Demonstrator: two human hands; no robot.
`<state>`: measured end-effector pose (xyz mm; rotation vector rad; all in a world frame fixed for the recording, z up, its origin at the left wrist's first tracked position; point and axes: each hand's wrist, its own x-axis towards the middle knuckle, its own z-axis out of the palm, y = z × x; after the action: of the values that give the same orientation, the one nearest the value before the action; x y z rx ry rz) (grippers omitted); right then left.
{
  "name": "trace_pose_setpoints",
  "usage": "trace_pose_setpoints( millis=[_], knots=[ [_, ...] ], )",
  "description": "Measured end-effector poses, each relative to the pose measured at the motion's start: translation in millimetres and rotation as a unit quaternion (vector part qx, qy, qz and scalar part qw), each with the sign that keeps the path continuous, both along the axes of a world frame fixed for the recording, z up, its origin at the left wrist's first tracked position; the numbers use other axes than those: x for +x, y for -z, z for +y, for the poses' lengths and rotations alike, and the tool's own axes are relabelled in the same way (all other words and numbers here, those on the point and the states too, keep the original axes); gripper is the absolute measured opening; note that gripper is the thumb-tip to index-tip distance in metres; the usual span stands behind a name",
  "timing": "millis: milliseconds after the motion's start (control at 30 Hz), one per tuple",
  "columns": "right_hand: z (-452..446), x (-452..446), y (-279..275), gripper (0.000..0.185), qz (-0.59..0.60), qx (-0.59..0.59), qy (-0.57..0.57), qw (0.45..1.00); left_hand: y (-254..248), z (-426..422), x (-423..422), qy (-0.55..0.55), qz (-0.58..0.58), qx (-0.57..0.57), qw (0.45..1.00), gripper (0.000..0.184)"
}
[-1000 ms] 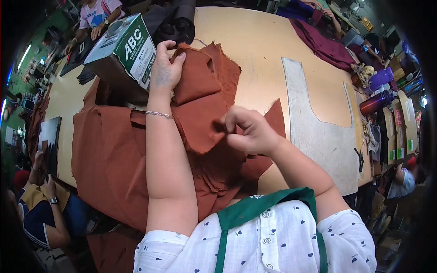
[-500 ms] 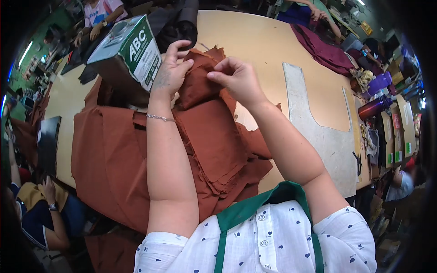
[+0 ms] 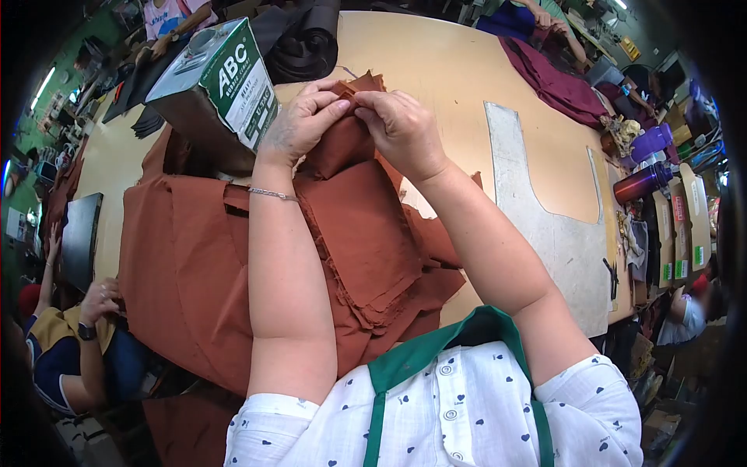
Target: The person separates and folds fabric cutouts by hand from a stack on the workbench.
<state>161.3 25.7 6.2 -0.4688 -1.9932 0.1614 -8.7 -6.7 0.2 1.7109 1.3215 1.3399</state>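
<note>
A stack of rust-brown fabric pieces (image 3: 362, 229) with frayed edges lies in front of me, its far end lifted and folded up. My left hand (image 3: 305, 121) pinches the raised edge between thumb and fingers. Close beside it, my right hand (image 3: 403, 132) grips the same edge, its thumb and index finger pressed together. The two hands nearly meet at the top layers. More rust-brown cloth (image 3: 187, 272) spreads to the left under my left forearm. Just left of my left hand stands a tall can labelled ABC (image 3: 226, 86).
A grey flat pattern piece (image 3: 517, 187) lies on the table (image 3: 412, 62) to the right. Dark rolled material (image 3: 299, 47) sits behind the can, maroon cloth (image 3: 548, 82) at the far right. A purple bottle (image 3: 642, 183) is by the right edge. Other people work around the table.
My right hand has moved left and closed on the fabric edge beside my left hand. My left fingers have curled down onto the cloth. At lower left, a co-worker's hand has moved toward the table.
</note>
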Motion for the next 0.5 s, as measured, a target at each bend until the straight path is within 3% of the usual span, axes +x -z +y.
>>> trace_pose_setpoints(
  millis=[67, 167, 233, 367, 500],
  knots=[
    [0.1, 0.2, 3.0, 0.012, 0.003, -0.008, 0.013, 1.000, -3.4, -2.8, 0.6, -0.011, 0.035, 0.014, 0.999, 0.030],
    [0.7, -0.4, 11.3, 0.013, 0.070, -0.153, 0.005, 0.986, -4.1, -3.3, 2.2, -0.040, 0.040, 0.022, 0.998, 0.026],
    [0.6, 4.9, 16.3, 0.015, 0.044, -0.225, 0.007, 0.973, -1.3, -1.5, 2.6, -0.044, 0.014, 0.033, 0.998, 0.025],
    [-4.7, 8.8, 11.9, 0.019, 0.068, -0.411, -0.032, 0.909, 6.3, 2.9, 2.2, -0.032, -0.035, 0.030, 0.998, 0.023],
    [-4.8, 8.9, 13.1, 0.016, 0.105, -0.445, -0.048, 0.888, 4.6, 1.4, 2.1, -0.050, -0.013, 0.035, 0.998, 0.025]
  ],
)
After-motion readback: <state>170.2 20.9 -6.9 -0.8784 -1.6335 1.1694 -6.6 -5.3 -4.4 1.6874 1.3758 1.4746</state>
